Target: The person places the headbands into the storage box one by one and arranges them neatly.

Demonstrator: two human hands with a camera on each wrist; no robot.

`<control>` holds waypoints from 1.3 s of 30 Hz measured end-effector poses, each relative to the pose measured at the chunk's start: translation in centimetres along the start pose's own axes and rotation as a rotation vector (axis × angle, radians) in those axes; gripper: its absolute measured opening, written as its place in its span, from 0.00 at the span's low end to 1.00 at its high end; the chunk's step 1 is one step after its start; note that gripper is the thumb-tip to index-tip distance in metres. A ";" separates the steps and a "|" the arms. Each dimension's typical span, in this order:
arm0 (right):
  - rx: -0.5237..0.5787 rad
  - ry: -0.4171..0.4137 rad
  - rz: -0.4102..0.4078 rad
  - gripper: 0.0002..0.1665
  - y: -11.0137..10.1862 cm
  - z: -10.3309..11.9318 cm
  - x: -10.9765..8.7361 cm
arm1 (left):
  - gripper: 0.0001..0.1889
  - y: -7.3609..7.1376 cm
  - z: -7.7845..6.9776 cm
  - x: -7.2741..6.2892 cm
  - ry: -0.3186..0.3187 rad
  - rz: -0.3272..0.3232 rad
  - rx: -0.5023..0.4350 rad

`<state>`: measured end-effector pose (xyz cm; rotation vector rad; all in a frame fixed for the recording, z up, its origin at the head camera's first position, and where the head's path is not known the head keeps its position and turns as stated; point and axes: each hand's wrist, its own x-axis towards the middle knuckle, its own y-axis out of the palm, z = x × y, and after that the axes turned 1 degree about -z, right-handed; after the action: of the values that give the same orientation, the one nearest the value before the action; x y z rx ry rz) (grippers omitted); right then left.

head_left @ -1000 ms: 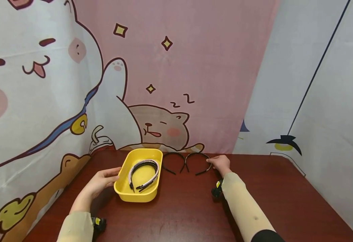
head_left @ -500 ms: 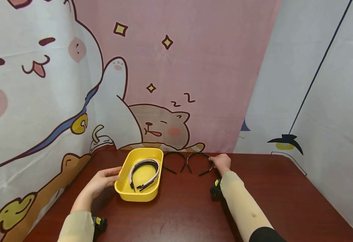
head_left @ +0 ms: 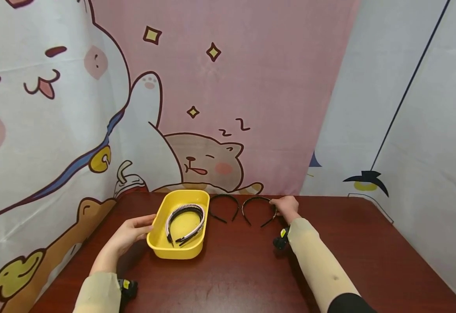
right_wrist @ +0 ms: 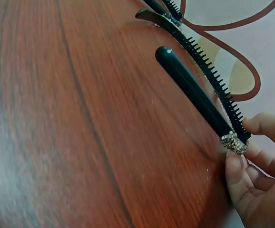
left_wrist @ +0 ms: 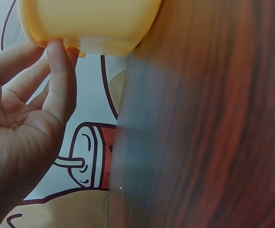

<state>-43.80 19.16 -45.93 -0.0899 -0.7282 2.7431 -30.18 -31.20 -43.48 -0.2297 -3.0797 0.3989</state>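
My left hand [head_left: 128,234] is at the left side of a yellow plastic basket [head_left: 174,253], its fingertips at the rim. The left wrist view shows fingers [left_wrist: 61,71] bent against the basket's outer wall [left_wrist: 90,28] at the rim. Inside the basket lie headbands [head_left: 185,209], pale pink and black, overlapping. At the table's back, my right hand [head_left: 286,206] pinches a black toothed headband [head_left: 256,198] by its side. In the right wrist view thumb and fingers hold that headband [right_wrist: 194,92] at a glittery, beaded part.
Another black headband [head_left: 224,196] lies on the table between the basket and the held one. The dark red-brown table [head_left: 235,278] meets a cartoon-printed cloth [head_left: 282,108] at its back and sides.
The held headband has shifted slightly right and turned, so a gap now shows between it and the neighbouring headband. My left hand and the basket stay nearly in place.
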 end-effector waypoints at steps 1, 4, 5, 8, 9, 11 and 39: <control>0.035 0.010 0.005 0.14 -0.1 0.0 0.0 | 0.29 0.0 0.0 0.0 0.000 0.000 -0.001; 0.117 0.047 0.025 0.13 -0.4 -0.1 -0.1 | 0.29 0.0 0.1 0.0 0.001 0.004 0.000; 0.142 0.056 0.034 0.14 -0.5 -0.1 -0.1 | 0.29 0.0 0.1 0.0 0.001 0.005 0.000; 0.248 0.091 0.069 0.16 -0.7 -0.1 -0.1 | 0.28 -0.1 0.1 0.0 0.007 0.003 0.003; 0.279 0.104 0.079 0.17 -0.8 0.0 0.0 | 0.28 -0.1 0.1 0.0 0.009 0.002 0.004; 0.325 0.128 0.106 0.20 -0.9 0.0 0.0 | 0.28 -0.1 0.1 0.0 0.013 -0.004 0.004; 0.282 0.174 0.425 0.20 -2.6 -0.4 -0.1 | 0.28 0.2 -0.4 -0.3 0.005 -0.004 0.028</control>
<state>-43.00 21.46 -45.04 -0.4624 -0.2942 3.1526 -29.82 -30.92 -43.19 -0.2238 -3.0666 0.4410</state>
